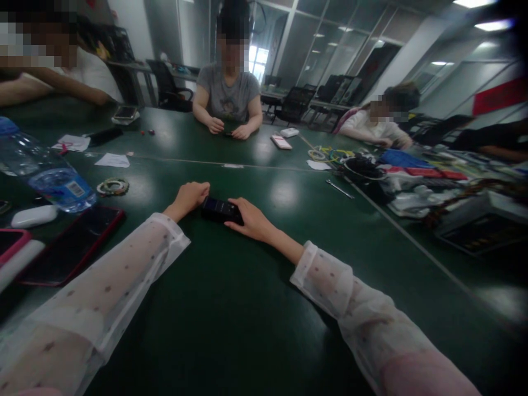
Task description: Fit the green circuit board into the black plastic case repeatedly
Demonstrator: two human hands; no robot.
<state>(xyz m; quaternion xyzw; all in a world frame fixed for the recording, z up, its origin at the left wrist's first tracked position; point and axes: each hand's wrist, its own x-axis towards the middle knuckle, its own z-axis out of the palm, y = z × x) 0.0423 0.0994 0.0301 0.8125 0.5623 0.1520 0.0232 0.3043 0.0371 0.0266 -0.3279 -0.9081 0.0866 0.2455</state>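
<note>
A small black box-shaped device, with a dark screen and faint lettering on its upper face, lies on the dark green table ahead of me. My right hand grips its right end, thumb on the near side and fingers over the far side. At the device's left end is my left hand, its fingers curled closed. Whatever those fingers may hold is hidden from view.
On the left are a water bottle, a red-edged phone, a white case and bracelets. A wrench lies to the right, before piled cables and a metal box. Several people sit around the table.
</note>
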